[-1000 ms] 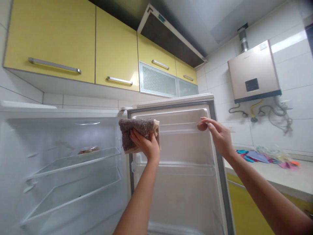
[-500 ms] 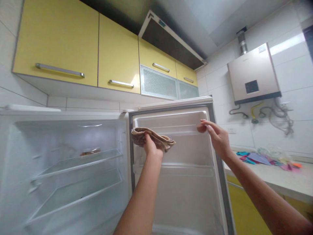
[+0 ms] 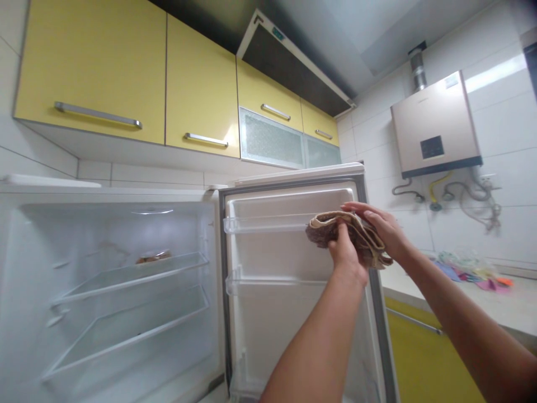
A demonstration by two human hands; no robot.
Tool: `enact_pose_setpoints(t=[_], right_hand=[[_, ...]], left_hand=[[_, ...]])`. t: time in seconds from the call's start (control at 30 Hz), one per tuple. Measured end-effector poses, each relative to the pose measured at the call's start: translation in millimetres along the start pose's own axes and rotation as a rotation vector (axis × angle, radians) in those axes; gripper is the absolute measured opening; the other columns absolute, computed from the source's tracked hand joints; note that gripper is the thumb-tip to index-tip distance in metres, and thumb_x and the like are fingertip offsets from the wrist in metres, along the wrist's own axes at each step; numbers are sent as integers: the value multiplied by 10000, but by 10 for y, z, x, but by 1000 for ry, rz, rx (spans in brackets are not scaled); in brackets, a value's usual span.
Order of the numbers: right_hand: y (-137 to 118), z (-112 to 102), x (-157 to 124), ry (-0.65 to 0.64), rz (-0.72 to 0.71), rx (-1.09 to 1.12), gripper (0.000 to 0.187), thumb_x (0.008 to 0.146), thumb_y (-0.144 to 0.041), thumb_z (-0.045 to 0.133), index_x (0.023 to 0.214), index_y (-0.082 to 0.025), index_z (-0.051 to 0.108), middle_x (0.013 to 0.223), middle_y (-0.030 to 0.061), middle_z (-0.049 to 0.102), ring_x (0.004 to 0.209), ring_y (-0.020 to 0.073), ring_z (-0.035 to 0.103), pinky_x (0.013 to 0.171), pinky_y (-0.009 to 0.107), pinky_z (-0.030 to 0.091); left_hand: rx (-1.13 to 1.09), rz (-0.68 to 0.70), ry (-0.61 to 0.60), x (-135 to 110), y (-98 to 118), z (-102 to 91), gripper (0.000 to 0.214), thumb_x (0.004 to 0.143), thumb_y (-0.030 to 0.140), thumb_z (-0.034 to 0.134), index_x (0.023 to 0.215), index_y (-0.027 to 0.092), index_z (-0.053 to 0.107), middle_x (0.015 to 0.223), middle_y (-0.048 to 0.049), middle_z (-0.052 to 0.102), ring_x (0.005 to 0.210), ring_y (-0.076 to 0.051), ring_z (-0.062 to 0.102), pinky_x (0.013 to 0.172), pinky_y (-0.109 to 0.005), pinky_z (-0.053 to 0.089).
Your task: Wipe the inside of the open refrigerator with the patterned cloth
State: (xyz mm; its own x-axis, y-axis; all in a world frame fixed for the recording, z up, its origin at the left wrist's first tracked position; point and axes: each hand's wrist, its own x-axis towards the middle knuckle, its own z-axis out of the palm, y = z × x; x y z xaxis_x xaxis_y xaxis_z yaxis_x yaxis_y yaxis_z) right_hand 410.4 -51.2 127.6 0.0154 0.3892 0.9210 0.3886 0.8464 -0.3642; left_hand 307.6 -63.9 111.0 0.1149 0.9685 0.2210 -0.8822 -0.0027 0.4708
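**Item 1, cloth.** Brown-grey, bunched. Half a second ago I saw it at the hinge side of the open fridge door. It is now at the door's outer edge, level with the top door shelf. I judge the pass along that shelf has reached its far end.

**Item 2, left hand.** Closed round the cloth from below and has crossed the door with it.

**Item 3, right hand.** It was steadying the door's outer edge. Its fingers now lie flat over the cloth, and I cannot tell whether the thumb pinches underneath.

**Item 4, fridge compartment.** Open, with glass shelves. A small brownish thing lies at the back of the upper one.

**Item 5, surroundings.**
- Yellow cabinets overhead.
- Water heater on the tiled wall.
- Coloured oddments on the worktop, near its back edge.

**Obstruction.** The two hands crowd each other at the door's edge.
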Motion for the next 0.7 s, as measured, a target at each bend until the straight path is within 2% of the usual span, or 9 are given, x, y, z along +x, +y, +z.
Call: enact_pose_setpoints(t=[0.07, 0.17, 0.37, 0.47, 0.57, 0.7], right_hand=[[-1, -39, 32, -35, 63, 31, 418, 904, -503, 495, 1162, -274, 732, 1222, 33, 764, 1190, 280, 673, 1093, 433, 478], [-34, -38, 48, -23, 77, -11, 404, 896, -482, 475, 1100, -274, 755, 1183, 28, 773, 1179, 283, 671, 1082, 432, 477], [-64, 36, 41, 58, 60, -159, 393, 901, -442, 448, 1072, -273, 758, 1152, 30, 780, 1171, 279, 672, 1076, 451, 474], [-30, 61, 38, 81, 52, -138, 407, 903, -438, 443, 1110, -261, 746, 1165, 34, 779, 1192, 277, 666, 1098, 462, 460], [-30, 92, 22, 99, 50, -151, 411, 910, -423, 434, 1134, -258, 738, 1102, 29, 796, 1173, 270, 679, 1086, 457, 468], [-91, 143, -5, 148, 57, -205, 413, 907, -413, 424, 1114, -254, 744, 944, 19, 813, 1063, 263, 721, 992, 435, 523]], left_hand=[[16, -1, 45, -4, -67, 41, 353, 835, 481, 706, 985, 172, 621, 982, -102, 775, 798, -208, 762, 717, -356, 647], [70, 7, 102, -18, -72, 48, 352, 841, 481, 700, 968, 162, 621, 1015, -118, 772, 801, -213, 765, 728, -365, 646], [100, 102, 155, -1, 90, -105, 302, 845, 423, 704, 889, 125, 681, 926, -120, 770, 758, -204, 750, 697, -334, 628], [84, 122, 197, 26, 314, -218, 274, 840, 408, 710, 874, 137, 685, 900, -98, 764, 724, -191, 733, 656, -321, 612], [114, 173, 239, 40, 648, -361, 251, 843, 393, 705, 900, 149, 685, 879, -73, 754, 711, -180, 723, 660, -322, 609], [163, 243, 169, 70, 1127, -610, 329, 866, 507, 628, 924, 187, 670, 820, -46, 733, 684, -216, 721, 654, -408, 625]])
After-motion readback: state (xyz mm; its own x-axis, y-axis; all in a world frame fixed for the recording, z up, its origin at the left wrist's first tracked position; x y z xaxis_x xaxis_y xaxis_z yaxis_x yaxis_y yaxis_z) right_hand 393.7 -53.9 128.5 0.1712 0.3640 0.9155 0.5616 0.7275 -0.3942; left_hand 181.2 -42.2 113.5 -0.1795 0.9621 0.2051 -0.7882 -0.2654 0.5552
